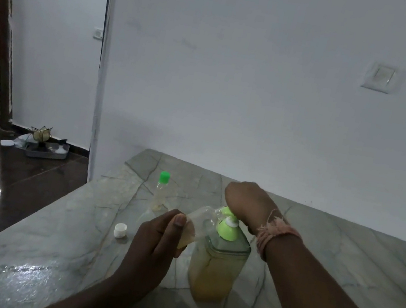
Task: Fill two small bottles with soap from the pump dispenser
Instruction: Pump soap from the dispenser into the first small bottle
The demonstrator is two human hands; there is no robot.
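Note:
A square clear pump dispenser (215,267) with yellow soap and a light green pump head (227,226) stands on the marble counter (44,248). My right hand (245,202) rests on top of the pump head, fingers bent down over it. My left hand (157,238) grips a small clear bottle (201,220), tilted with its mouth at the pump's spout; some yellow soap lies in its lower end. A second small bottle (160,192) with a green cap stands upright behind, to the left. A white cap (120,230) lies loose on the counter.
The white wall runs close behind the counter, with a switch plate (381,76) on it. The counter's left edge drops to a dark floor, where a metal tray (45,150) with small items sits near a doorway.

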